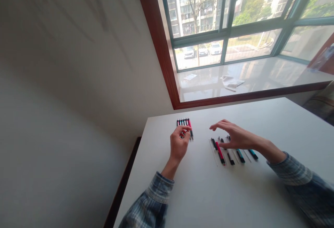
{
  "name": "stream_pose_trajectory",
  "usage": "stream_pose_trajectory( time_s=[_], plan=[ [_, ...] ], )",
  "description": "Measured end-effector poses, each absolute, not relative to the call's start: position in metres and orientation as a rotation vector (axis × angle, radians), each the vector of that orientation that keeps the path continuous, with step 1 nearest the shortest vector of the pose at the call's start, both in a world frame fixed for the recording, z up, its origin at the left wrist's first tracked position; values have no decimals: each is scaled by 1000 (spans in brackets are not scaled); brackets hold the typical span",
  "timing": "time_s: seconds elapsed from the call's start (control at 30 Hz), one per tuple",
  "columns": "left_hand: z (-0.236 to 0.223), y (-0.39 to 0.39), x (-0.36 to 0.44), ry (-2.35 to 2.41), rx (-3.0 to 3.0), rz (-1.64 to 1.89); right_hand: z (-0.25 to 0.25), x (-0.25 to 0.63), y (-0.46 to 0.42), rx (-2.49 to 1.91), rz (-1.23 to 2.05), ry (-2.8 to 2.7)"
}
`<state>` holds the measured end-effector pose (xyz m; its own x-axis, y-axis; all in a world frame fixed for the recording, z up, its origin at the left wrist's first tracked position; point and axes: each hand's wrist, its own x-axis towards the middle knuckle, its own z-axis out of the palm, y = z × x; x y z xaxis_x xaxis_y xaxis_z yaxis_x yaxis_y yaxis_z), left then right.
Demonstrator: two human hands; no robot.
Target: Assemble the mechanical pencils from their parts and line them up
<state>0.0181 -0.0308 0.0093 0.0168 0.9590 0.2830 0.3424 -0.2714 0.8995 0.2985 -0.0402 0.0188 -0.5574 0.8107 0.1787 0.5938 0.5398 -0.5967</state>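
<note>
My left hand (179,144) hovers by a neat row of pens (190,123) near the far edge of the table. Its fingers curve toward the thumb with a gap between them, and it partly covers the row. Over a second group of pen parts is my right hand (236,135), thumb and fingers spread apart, holding nothing. Below it lie a red pen barrel (220,154), a black pen part (230,159), a teal-and-black barrel (240,156), another teal one (253,154) and thin clear-looking refills (213,153). The right hand hides the upper ends of some parts.
The white table (208,196) meets a wall with a red-brown window frame (167,64). Crumpled white papers (231,82) lie on the sill (203,85). A grey wall (78,116) runs along the left, and a dark object (320,103) stands at the right edge.
</note>
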Motion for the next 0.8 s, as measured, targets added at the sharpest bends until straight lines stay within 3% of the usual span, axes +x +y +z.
stream_pose_trajectory(
  time_s=[0.8],
  plan=[
    [12,-24,20,1385,1538,1343,9,288,-47,-1141,373,-2400]
  ],
)
